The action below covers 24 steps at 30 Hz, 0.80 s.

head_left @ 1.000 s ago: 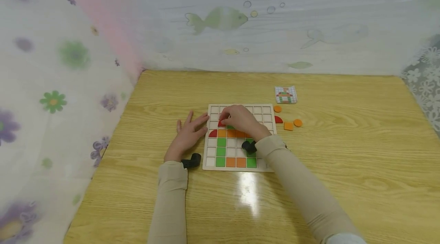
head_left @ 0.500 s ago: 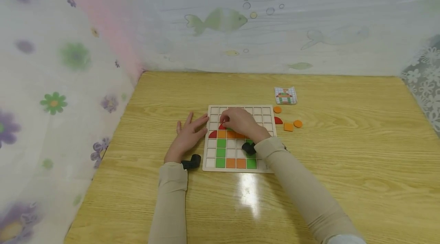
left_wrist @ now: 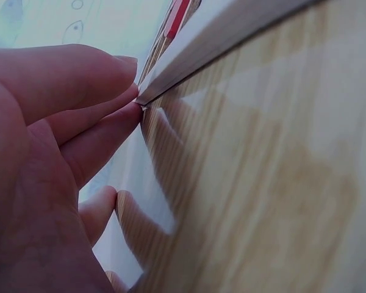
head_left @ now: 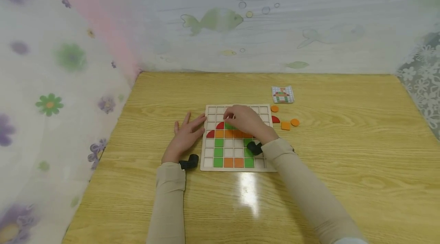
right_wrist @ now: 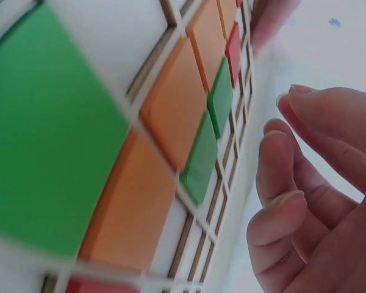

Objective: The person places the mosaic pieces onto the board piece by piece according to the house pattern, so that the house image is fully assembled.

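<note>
A wooden grid board (head_left: 228,152) lies on the table, set with coloured tiles. A red rounded tile (head_left: 220,126) sits in its cell, left of a green square tile (head_left: 228,125). Another red tile (head_left: 210,134) begins the orange row below. My right hand (head_left: 246,120) hovers over the board's upper middle, partly covering it. In the right wrist view its thumb and fingers (right_wrist: 277,149) are loosely bent and apart, with nothing between them. My left hand (head_left: 185,138) rests beside the board, its straight fingertips touching the left edge (left_wrist: 189,52).
Right of the board lie two orange discs (head_left: 274,109) (head_left: 295,122), an orange square (head_left: 285,125) and a red rounded tile (head_left: 275,119). A small printed pattern card (head_left: 282,94) is behind them. A black wrist camera (head_left: 254,148) hangs over the board's right side.
My right hand has let go of the red rounded tile, which now lies in its cell, and has moved slightly up and right. The left hand stays by the board's edge.
</note>
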### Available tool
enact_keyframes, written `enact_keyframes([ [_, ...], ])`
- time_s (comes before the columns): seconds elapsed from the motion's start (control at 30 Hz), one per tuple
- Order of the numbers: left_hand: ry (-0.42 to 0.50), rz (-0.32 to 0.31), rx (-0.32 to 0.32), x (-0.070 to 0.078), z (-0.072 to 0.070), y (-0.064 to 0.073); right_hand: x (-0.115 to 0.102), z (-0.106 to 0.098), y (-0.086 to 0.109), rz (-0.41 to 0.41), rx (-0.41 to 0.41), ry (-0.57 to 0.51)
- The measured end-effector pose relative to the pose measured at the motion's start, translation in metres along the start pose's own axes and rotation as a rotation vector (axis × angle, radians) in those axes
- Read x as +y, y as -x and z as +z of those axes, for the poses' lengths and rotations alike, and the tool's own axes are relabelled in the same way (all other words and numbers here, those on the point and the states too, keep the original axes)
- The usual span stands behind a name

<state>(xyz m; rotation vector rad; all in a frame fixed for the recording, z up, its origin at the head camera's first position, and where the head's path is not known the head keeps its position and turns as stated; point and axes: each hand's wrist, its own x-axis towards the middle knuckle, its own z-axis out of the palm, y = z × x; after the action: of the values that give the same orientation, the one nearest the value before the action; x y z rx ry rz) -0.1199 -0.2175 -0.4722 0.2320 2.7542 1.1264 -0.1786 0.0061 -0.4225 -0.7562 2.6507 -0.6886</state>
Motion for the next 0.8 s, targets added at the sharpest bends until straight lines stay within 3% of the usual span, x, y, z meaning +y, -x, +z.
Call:
enact_keyframes([
  [0.3,-0.011,-0.006,-0.002,-0.001,0.0,0.0,0.023,-0.012,0.018,0.065,0.024,-0.052],
  [0.8,-0.002,-0.008,0.003,-0.002,0.002,-0.001,0.065,-0.034,0.062,0.15,0.172,-0.097],
])
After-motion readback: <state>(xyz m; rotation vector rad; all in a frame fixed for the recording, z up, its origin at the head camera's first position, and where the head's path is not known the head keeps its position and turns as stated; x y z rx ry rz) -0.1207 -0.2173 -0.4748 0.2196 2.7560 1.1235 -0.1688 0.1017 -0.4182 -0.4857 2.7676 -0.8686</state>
